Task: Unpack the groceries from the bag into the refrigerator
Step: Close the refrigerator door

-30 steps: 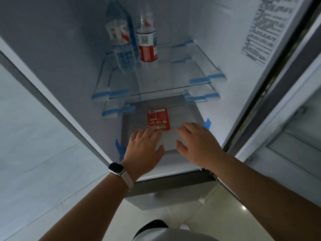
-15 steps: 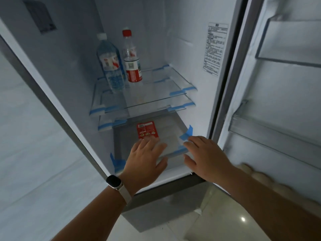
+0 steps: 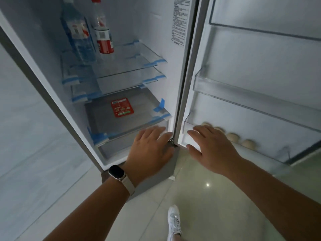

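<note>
The refrigerator stands open before me. A flat red packet lies on its lowest glass shelf. Two water bottles stand on the upper shelf: a blue-labelled one and a red-labelled one. Several eggs sit in the bottom bin of the open door. My left hand, with a watch on the wrist, hovers open at the fridge's lower right front corner. My right hand is open in front of the door's bottom bin. Neither hand holds anything. No bag is in view.
Blue tape strips hold the shelves' edges. A middle door bin has nothing in it. A white wall is at the left. My white shoe stands on the glossy tiled floor below the door.
Both hands have pulled back from the lowest shelf and shifted right, the right one now before the door bin. The view has swung right and back, showing the door and eggs.
</note>
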`<state>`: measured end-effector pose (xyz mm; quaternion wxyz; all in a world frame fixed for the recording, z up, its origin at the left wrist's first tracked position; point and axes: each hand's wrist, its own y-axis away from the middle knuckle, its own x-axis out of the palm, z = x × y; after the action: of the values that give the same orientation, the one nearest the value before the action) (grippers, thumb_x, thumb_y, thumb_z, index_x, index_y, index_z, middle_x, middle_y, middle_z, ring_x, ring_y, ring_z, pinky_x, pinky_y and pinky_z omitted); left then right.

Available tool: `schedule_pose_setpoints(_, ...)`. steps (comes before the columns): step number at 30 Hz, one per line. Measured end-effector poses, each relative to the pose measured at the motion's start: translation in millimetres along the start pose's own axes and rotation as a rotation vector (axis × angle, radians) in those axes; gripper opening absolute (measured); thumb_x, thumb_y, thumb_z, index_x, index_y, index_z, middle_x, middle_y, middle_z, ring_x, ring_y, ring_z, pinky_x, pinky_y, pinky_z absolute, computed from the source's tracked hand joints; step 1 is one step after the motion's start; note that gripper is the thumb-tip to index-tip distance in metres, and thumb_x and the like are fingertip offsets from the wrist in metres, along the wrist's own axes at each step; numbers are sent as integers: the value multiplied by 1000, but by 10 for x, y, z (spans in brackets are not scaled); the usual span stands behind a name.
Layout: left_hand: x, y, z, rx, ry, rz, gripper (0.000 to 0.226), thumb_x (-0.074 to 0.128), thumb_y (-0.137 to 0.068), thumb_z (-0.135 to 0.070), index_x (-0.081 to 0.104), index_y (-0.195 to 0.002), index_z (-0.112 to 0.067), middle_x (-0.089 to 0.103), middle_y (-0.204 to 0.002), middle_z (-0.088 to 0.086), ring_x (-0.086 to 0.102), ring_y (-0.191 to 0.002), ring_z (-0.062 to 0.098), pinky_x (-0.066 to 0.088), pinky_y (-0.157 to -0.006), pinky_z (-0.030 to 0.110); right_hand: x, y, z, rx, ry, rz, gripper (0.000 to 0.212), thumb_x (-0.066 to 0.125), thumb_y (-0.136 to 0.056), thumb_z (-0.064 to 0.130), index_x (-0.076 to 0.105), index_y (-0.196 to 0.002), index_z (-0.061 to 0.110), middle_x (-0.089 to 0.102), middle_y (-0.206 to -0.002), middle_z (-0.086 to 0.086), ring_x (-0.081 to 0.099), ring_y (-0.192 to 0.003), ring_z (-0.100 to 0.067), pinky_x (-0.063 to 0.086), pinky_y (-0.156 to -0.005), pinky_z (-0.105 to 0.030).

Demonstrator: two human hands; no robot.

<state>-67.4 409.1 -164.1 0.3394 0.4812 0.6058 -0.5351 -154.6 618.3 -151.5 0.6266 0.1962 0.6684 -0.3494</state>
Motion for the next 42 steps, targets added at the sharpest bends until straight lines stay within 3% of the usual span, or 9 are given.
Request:
schedule_pose_setpoints(13,243,-413,-1229,286,91,6,48,46,-91,-50,63,-128,-23,63,-133,4,58,-123,30,41,-105,49,-517,1168,-868,253,94,-102,47,49,-93,49,60,-123,15,65,-122,-7,62,-111,-27,54,-91,-44)
schedule_pose_setpoints(22,431,-946,-2566,422,120,-35,47,46,-92,-47,62,-130,-23,61,-136,5,55,-128,30,41,-107,51,-851,1964,-1875,435,110,-92,55,34,-95,57,53,-131,21,59,-133,-3,58,-120,-24,48,-97,-41)
schedule_pose_setpoints(30,591,-1293,-3533,469,-1,-132,46,47,-93,-45,64,-126,-19,65,-131,9,59,-122,33,43,-105,51,-936,2369,-2795,408,97,-218,47,47,-94,53,59,-124,20,62,-128,-2,60,-116,-24,49,-95,-38)
schedule_pose_setpoints(36,617,-1547,-3925,418,-85,-282,42,51,-91,-40,68,-119,-14,68,-110,10,64,-101,32,49,-92,47,-971,2273,-3426,343,-24,-260,54,45,-94,55,49,-133,19,52,-137,-4,53,-124,-24,46,-99,-39)
schedule_pose_setpoints(42,564,-1703,-4183,358,-161,-283,43,48,-90,-39,67,-120,-14,68,-121,12,64,-109,33,50,-93,46,-1060,1910,-3817,287,-217,-374,64,48,-91,51,36,-142,14,43,-141,-7,49,-124,-24,48,-101,-40)
